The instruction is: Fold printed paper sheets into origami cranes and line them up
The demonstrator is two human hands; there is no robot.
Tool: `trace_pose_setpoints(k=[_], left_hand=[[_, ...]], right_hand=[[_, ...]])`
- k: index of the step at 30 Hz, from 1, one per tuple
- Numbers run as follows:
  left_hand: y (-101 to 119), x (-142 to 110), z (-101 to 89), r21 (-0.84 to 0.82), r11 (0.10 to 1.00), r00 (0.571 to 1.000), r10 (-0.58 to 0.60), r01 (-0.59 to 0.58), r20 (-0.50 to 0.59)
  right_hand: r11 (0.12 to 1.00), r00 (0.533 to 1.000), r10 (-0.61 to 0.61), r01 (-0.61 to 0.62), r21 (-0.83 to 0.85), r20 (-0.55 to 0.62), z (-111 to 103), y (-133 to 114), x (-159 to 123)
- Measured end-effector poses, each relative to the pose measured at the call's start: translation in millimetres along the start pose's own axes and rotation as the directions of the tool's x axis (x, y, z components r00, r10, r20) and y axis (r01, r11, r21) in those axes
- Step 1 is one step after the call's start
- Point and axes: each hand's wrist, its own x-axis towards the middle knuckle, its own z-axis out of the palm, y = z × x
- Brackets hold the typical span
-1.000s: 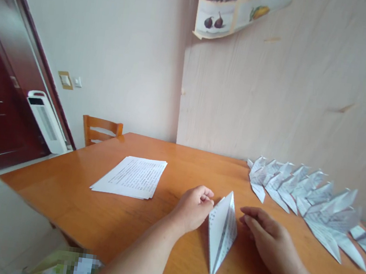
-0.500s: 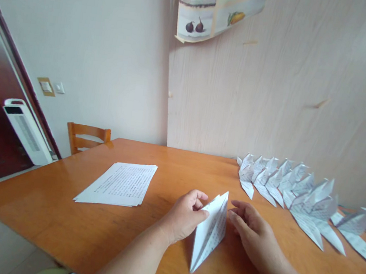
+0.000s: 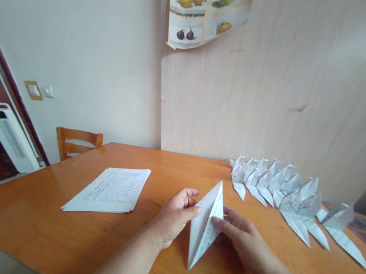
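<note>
While the folded paper is gripped at opposite edges by left hand and right hand | light pressure is best used | tips best kept aligned

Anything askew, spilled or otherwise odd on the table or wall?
The fruit poster at the top looks askew: its lower edge slants up to the right. The paper stack is slightly unsquared, sheet edges sticking out. No spill shows on the table, and the folded paper held by the left hand and right hand has no visible tear.
</note>
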Motion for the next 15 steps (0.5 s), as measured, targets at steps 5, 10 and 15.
trace_pose_setpoints(k=[5,10,15], left_hand=[[-0.3,0.1,-1.4,-0.008,1.000,1.000,-0.002,0.003,0.024],[1.2,-2.4,0.9,-0.034,0.999,0.992,-0.015,0.019,0.127],[1.3,-3.8,3.3,0.014,1.000,0.996,-0.025,0.024,0.087]], right_hand=[[0.995,1.000,-0.019,0.020,0.099,-0.012,0.5,0.7,-0.3],[0.993,0.999,-0.012,0.016,0.118,-0.034,1.5,-4.9,-1.1],[0.996,1.000,0.006,-0.004,0.090,-0.022,0.4,-2.8,-1.5]])
